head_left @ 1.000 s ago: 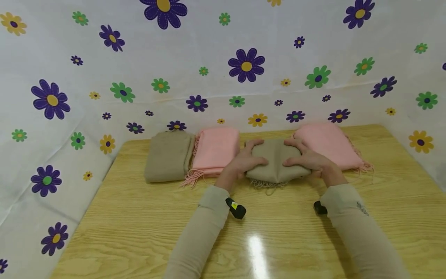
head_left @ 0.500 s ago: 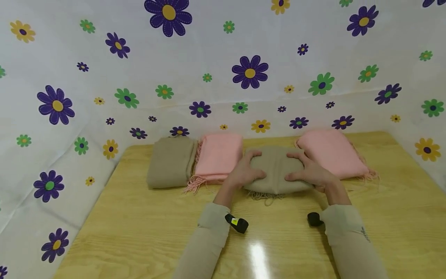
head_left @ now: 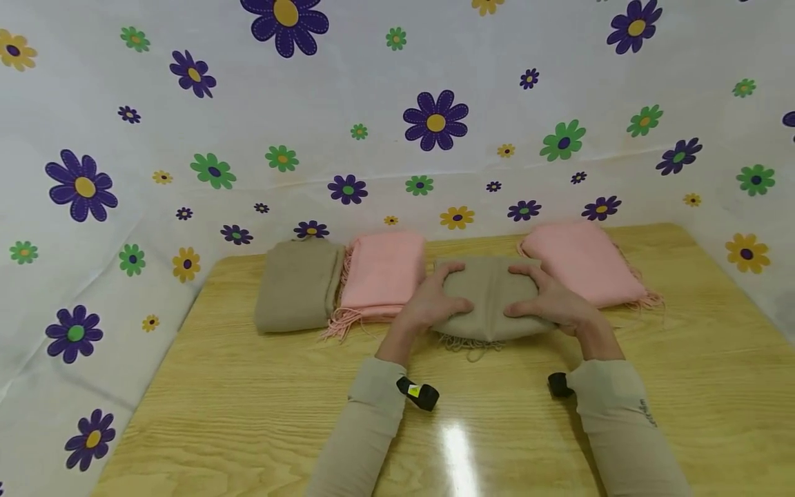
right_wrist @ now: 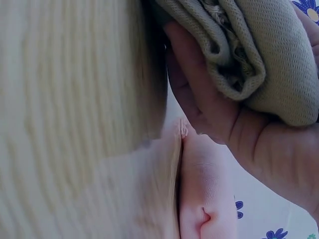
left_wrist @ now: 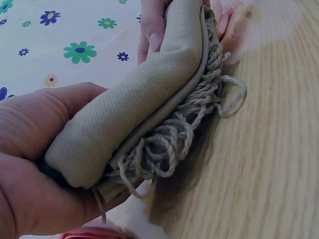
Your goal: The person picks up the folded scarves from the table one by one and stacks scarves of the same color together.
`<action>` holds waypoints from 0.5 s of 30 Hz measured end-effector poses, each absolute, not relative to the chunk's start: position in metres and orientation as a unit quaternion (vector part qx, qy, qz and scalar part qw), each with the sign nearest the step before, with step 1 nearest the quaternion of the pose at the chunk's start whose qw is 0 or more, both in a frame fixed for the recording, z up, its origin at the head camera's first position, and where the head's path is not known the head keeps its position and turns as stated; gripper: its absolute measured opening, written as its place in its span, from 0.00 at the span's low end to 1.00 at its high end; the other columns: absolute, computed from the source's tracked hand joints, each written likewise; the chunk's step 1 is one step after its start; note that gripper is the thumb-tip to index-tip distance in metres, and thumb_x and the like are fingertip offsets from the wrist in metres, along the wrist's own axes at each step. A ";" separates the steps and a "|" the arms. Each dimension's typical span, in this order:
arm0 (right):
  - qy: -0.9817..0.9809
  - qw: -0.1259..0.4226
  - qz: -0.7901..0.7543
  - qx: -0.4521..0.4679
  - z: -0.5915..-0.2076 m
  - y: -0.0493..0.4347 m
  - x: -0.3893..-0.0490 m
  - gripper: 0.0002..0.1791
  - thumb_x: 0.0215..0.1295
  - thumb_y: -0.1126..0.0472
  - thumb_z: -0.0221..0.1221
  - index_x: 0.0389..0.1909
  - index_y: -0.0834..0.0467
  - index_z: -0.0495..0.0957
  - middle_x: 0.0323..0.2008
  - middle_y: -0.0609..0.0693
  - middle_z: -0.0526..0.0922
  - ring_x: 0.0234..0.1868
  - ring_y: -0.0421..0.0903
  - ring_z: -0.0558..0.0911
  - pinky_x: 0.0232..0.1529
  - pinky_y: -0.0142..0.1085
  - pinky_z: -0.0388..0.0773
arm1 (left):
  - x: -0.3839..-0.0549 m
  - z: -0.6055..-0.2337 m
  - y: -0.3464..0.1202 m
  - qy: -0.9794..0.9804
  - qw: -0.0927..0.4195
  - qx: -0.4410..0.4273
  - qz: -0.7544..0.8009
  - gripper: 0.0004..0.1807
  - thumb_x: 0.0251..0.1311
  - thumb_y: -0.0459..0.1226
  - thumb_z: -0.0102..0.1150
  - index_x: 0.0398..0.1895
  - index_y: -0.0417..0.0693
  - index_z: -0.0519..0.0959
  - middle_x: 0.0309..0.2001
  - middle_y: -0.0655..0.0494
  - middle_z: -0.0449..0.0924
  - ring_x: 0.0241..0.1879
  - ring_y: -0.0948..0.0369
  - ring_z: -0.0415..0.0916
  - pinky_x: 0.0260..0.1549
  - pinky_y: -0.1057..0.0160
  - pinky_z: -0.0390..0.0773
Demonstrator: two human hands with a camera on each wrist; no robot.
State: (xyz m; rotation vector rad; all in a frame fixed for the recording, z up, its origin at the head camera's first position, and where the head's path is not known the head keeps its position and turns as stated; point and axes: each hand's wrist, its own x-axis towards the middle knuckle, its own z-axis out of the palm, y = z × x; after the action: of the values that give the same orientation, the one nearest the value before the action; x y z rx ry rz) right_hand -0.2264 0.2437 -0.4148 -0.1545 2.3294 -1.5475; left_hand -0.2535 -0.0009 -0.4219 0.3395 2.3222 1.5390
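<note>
Fringed beige cloth [head_left: 489,300] sat at eight o'clock from the rightmost pink cloth [head_left: 582,266], left hand [head_left: 430,301] and right hand [head_left: 557,300] gripping its ends with curled fingers; it seemed soft, light, best supported underneath.

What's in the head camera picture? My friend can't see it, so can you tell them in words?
Two hands grip a folded beige fringed cloth from both sides at a wooden table. On the left lie another beige cloth and a pink cloth; on the right lies a second pink cloth. Behind is a flowery white backdrop.
</note>
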 end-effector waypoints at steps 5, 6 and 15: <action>0.816 0.167 -0.550 -0.057 -0.413 0.240 -0.224 0.52 0.56 0.59 0.72 0.77 0.55 0.52 0.72 0.65 0.46 0.65 0.61 0.59 0.60 0.48 0.63 | -0.252 -0.421 -0.004 0.820 0.160 0.126 0.536 0.43 0.53 0.32 0.71 0.73 0.58 0.63 0.61 0.45 0.68 0.52 0.52 0.70 0.51 0.55 0.73; 0.815 0.165 -0.552 -0.058 -0.413 0.240 -0.223 0.52 0.56 0.60 0.72 0.77 0.55 0.52 0.72 0.65 0.47 0.65 0.62 0.59 0.60 0.49 0.63 | -0.251 -0.420 -0.004 0.820 0.158 0.129 0.536 0.44 0.53 0.32 0.70 0.73 0.57 0.63 0.61 0.45 0.68 0.52 0.52 0.70 0.51 0.55 0.73; 0.789 0.145 -0.593 -0.068 -0.410 0.236 -0.218 0.50 0.57 0.63 0.70 0.76 0.56 0.52 0.72 0.64 0.48 0.65 0.60 0.58 0.60 0.45 0.61 | -0.246 -0.412 -0.011 0.814 0.134 0.152 0.545 0.43 0.52 0.30 0.70 0.73 0.53 0.63 0.59 0.43 0.68 0.49 0.53 0.69 0.48 0.58 0.73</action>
State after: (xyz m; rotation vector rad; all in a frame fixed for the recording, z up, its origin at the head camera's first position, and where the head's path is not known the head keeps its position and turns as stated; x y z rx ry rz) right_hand -0.2184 0.2355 -0.4104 -0.1964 2.2737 -1.7072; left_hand -0.2464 -0.0108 -0.4116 0.4409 2.3587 1.5786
